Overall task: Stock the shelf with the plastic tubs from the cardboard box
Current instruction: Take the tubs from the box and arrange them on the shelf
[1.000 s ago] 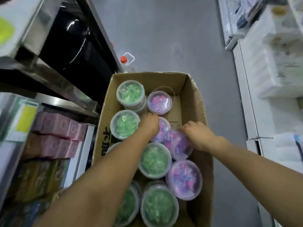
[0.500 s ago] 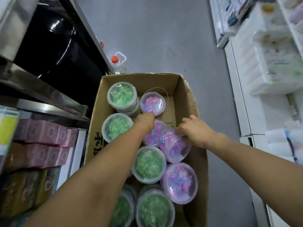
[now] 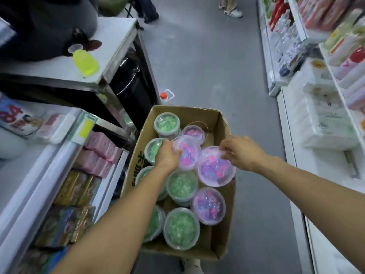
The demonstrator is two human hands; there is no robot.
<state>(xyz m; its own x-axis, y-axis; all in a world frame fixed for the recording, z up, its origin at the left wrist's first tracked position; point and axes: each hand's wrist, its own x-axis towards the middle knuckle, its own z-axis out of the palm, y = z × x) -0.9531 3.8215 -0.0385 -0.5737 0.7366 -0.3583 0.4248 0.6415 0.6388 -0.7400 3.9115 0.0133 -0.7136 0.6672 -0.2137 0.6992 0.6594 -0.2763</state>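
pink-filled clear tub (image 3: 187, 152) gripped in left hand (image 3: 167, 156), fingers curled round its near side, tub tilted, lifted above the others. right hand (image 3: 242, 153) pinches the far rim of a second pink tub (image 3: 214, 168), thumb and fingers on the lid edge, tub tilted toward camera. both sit over the open cardboard box (image 3: 221, 248) on the floor. inside box: green tubs (image 3: 181, 227) along left and middle, one pink tub (image 3: 208, 205) at right, small pink tub (image 3: 193, 131) near far wall. shelf (image 3: 65, 153) at left holds pink cartons (image 3: 98, 155) and gold packs (image 3: 77, 189). yellow bottle (image 3: 86, 63) lies on grey counter (image 3: 114, 50) beyond.
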